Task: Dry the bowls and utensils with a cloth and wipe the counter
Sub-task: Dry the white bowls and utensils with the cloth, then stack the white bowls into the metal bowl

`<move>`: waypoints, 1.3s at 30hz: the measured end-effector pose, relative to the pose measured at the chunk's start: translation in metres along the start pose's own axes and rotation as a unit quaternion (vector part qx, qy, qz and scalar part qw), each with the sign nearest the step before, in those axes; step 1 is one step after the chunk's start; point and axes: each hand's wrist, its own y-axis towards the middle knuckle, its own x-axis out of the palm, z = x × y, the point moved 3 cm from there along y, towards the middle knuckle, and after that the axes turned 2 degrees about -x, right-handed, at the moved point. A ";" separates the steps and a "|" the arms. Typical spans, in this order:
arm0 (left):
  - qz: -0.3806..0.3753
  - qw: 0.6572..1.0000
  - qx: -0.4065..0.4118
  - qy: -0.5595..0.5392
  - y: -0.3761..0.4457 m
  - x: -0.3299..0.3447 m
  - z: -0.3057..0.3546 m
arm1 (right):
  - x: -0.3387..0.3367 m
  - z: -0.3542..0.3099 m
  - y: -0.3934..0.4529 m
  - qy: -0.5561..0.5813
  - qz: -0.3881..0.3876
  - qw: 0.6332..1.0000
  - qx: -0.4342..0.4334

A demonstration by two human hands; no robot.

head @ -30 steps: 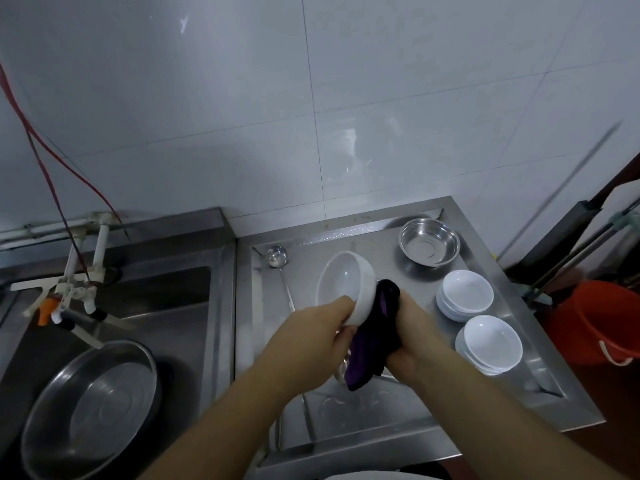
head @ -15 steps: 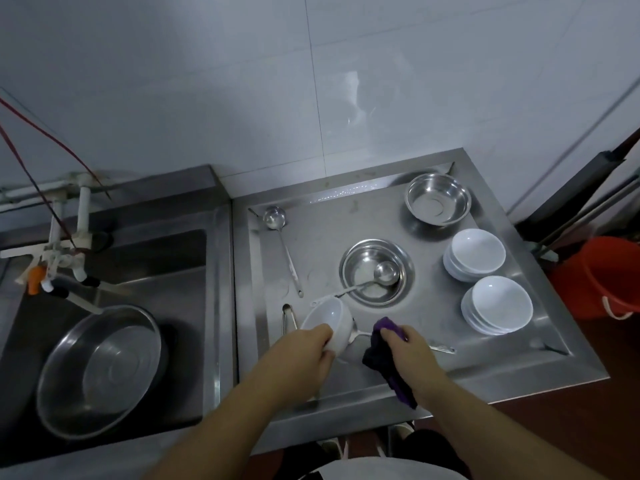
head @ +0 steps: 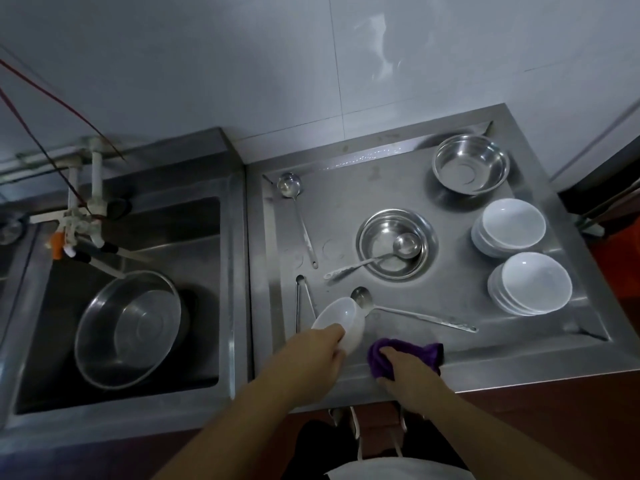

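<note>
Gripping white bowl (head: 341,322) in left hand (head: 313,355); right hand (head: 407,370) clutching purple cloth (head: 408,353) on counter (head: 502,355).

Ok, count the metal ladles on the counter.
3. One ladle lies at the counter's back left, one ladle rests in the middle steel bowl, one ladle lies beside the held white bowl.

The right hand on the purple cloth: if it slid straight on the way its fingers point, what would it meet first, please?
The right hand grips the purple cloth at the counter's front edge, fingers pointing up-left. Straight on, it would probably meet the white bowl held by the left hand first; the long spoon's head lies just beyond.
</note>
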 end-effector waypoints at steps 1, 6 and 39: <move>0.003 1.000 -0.001 0.003 0.000 0.001 0.002 | -0.002 0.001 0.000 0.008 -0.009 1.000 0.000; 0.024 0.999 0.001 0.030 0.007 0.003 0.021 | -0.050 -0.006 -0.006 0.156 0.078 0.984 0.024; 0.056 0.756 -0.119 -0.641 0.063 0.002 0.113 | -0.181 0.028 -0.141 0.664 0.238 0.709 0.019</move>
